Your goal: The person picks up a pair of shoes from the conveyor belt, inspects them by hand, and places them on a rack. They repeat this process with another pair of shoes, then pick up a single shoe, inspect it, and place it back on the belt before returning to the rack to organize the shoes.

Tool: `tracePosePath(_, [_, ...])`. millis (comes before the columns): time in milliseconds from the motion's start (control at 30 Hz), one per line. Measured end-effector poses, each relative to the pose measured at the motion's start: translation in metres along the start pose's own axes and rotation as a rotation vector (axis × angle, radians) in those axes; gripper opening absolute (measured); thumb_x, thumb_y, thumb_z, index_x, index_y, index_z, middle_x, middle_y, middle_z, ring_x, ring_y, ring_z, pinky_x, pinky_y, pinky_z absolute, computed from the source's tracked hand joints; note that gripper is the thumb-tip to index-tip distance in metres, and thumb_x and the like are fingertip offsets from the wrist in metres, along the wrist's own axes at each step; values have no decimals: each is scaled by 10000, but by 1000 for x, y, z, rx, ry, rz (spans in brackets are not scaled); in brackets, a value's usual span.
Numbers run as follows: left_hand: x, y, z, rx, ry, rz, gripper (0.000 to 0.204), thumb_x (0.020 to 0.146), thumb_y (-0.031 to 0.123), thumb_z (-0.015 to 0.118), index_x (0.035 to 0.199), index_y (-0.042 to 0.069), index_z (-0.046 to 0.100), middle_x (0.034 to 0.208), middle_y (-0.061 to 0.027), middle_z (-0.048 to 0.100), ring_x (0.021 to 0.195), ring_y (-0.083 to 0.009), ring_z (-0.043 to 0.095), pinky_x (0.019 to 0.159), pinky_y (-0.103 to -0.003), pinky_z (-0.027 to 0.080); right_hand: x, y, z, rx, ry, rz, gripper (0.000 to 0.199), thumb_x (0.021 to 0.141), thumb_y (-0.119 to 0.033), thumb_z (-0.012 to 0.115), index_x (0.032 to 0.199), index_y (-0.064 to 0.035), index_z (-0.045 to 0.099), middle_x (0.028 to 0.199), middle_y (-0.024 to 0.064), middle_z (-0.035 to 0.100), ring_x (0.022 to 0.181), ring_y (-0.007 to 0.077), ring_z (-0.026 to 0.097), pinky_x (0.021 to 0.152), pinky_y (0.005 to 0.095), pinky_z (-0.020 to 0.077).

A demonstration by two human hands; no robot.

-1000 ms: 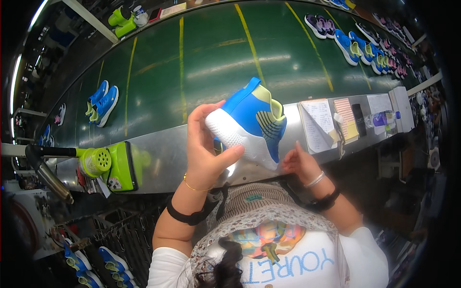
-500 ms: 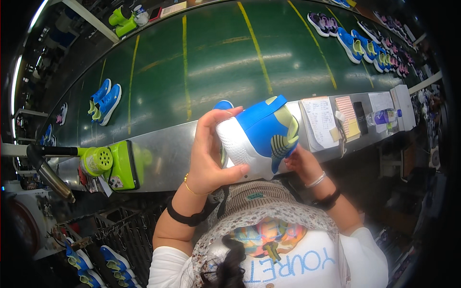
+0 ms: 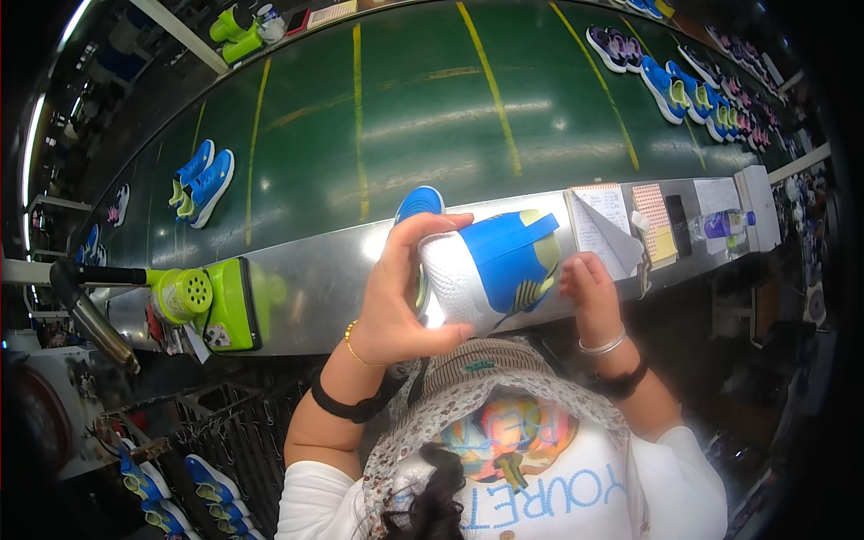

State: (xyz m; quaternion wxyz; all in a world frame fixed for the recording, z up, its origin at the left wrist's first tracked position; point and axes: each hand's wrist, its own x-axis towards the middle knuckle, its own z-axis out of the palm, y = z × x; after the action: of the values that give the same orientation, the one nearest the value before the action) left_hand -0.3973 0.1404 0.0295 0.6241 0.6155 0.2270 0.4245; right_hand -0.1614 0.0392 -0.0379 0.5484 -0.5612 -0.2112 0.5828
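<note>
My left hand [image 3: 405, 292] grips a blue sneaker [image 3: 511, 256] by its white textured sole, thumb on the near side and fingers on the far side. The sneaker is tipped on its side, with its heel strip and yellow-green collar toward my right hand. Just right of the collar, apart from the shoe, my right hand [image 3: 589, 292] is raised with its fingers bent together. Whatever lies between those fingers, if anything, is too small to make out. Behind my left hand another blue sneaker [image 3: 420, 203] rests on the metal ledge, partly hidden.
A green belt [image 3: 297, 153] with yellow lines carries a pair of blue sneakers [image 3: 205, 184] on the left and several shoes at far right. On the metal ledge [image 3: 315, 270] are a lime-green device [image 3: 229, 306], a notepad [image 3: 598, 220], a phone [image 3: 677, 223] and a bottle [image 3: 720, 222].
My right hand has come away from the shoe's collar and risen slightly. The held sneaker has turned a little and shifted right. A notepad page has lifted and curled.
</note>
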Motion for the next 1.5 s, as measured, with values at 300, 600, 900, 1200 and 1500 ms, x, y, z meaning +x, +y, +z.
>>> tracePosePath(300, [0,-4,-19,72,-146,-50,791,517,273,700,1189,26,364,1152,-117,484,1098,-236,443,957,-348,309,-20,-59,64,-83,-319,-329,365,850,-188,549,1151,-34,410,1002,86,538,855,111,510,749,238,420])
tracePosePath(600, [-1,-28,-28,-116,-78,-172,934,589,352,717,1323,23,242,1331,-161,310,1199,-258,355,1008,-369,251,-17,-49,92,155,-205,-20,337,832,-96,558,1127,-44,402,918,67,530,715,78,527,549,186,465])
tracePosePath(900, [-6,-31,-43,-173,-168,-313,990,616,360,710,1383,84,148,1395,-178,213,1289,-286,231,1036,-380,192,-21,-43,108,210,-137,-9,324,841,-111,551,1119,-51,396,932,68,516,711,82,525,561,201,473])
tracePosePath(1200, [-9,-30,-54,-136,-200,-267,994,597,298,729,1380,80,156,1389,-176,227,1286,-281,236,1037,-379,188,-21,-38,115,228,-144,-10,332,843,-102,548,1132,-54,392,921,55,508,733,76,515,571,190,466])
tracePosePath(1500, [-11,-27,-68,-75,-231,-262,1036,550,193,774,1375,82,158,1388,-143,245,1259,-255,284,1021,-368,232,-20,-30,125,170,-164,-35,315,848,-97,538,1134,-63,409,963,53,517,774,69,503,595,184,444])
